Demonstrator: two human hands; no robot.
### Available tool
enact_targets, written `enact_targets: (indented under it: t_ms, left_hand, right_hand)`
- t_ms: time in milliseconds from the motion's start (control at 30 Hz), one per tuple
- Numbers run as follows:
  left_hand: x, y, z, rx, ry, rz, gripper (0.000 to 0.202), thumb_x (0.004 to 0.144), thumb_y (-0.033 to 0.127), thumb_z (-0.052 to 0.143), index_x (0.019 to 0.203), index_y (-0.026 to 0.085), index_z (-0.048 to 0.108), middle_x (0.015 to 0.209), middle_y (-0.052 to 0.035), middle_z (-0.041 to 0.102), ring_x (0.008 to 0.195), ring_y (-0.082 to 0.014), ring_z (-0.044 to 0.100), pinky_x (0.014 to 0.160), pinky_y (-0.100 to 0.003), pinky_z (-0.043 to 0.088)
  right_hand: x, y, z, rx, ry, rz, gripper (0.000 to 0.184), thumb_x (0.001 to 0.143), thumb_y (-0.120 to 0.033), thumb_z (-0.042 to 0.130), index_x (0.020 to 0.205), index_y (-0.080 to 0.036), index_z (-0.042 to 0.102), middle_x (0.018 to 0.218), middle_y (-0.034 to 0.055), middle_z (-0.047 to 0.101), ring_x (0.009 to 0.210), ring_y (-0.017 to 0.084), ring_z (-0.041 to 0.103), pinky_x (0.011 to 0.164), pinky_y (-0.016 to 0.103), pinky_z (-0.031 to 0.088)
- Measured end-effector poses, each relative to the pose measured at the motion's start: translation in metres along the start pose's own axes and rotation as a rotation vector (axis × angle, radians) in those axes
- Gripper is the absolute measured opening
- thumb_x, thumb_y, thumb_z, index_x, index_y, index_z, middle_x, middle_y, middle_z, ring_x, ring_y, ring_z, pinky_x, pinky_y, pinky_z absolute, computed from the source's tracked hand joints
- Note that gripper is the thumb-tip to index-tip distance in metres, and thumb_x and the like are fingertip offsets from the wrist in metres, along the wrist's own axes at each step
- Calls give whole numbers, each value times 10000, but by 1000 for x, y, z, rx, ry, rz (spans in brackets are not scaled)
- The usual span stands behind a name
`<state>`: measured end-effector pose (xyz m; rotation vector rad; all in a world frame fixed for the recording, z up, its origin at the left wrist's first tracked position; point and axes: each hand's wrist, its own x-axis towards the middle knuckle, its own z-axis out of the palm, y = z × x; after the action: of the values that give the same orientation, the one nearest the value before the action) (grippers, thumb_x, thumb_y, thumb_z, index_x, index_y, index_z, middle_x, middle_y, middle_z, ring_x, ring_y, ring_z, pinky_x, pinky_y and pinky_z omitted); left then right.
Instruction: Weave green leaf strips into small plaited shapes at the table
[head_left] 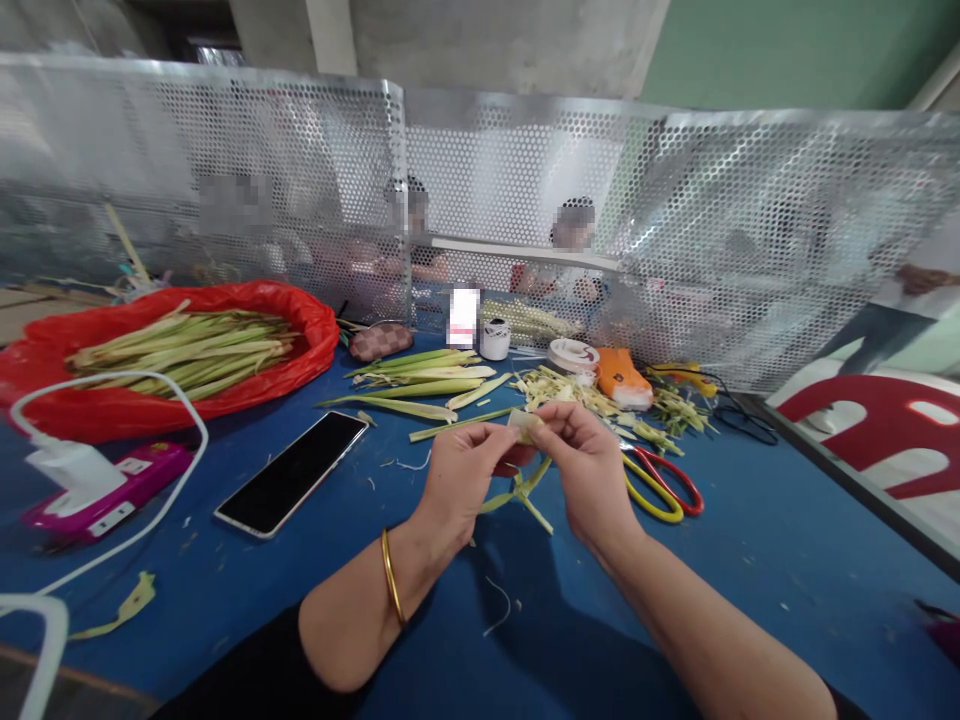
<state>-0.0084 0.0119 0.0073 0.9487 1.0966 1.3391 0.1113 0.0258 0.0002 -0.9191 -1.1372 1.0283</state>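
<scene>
Over the middle of the blue table, my left hand (465,475) and my right hand (581,460) meet with thumbs and fingers pinched together. Between them they grip a small pale piece of leaf (523,424). Green leaf strips (525,490) hang below the fingers; whether these join the pale piece is hidden. Beyond my hands lie cut green leaves (427,380) and a heap of short leaf scraps (566,392). Scissors with red and yellow handles (660,487) rest just right of my right hand.
A red plastic bag (315,335) of long leaves stands at left, near a black phone (292,475) and a purple power strip (120,490) with a white cable. A tape roll (573,355) and orange packet (622,377) lie behind. A perforated metal screen (510,150) separates several people.
</scene>
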Motion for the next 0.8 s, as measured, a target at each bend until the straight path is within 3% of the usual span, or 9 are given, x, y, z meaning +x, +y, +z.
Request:
enact_targets:
  t_ms: [300,533,700,800]
  left_hand:
    - [0,9,1,15,94,37,149,698,273,676,610,160,719,652,-62,720,604,-141,646,572,-228,477]
    - [2,3,-4,238,75,241,138,732,242,630,683,198,751,652,-36,719,627,-163,661,603,-250,501]
    - [5,1,-9,253,35,236,159,755,309,654,753,200,770,694,-46,730,654,-167,663,598,-246,490]
    - [2,4,-6,117,29,164,226,751,387,676,772,180,765,687,-58,726,658,-168,663,585,-241,482]
  right_hand:
    - [6,-9,-7,-90,-73,-4,229,695,-370,735,807,-181,670,742,16,666,713,162,588,691,288,473]
    - [8,-8,-11,-192,-173,89,201,671,-356,744,684,-169,674,651,16,676,642,157,584,645,283,446]
    - [4,-10,-10,-424,-145,-93,195,732,-352,689,661,-171,685,628,15,658,610,151,533,604,281,418]
    - [3,-9,-9,-440,-70,-155,203,736,-344,682,631,-172,656,581,-6,597,581,136,480,575,270,388]
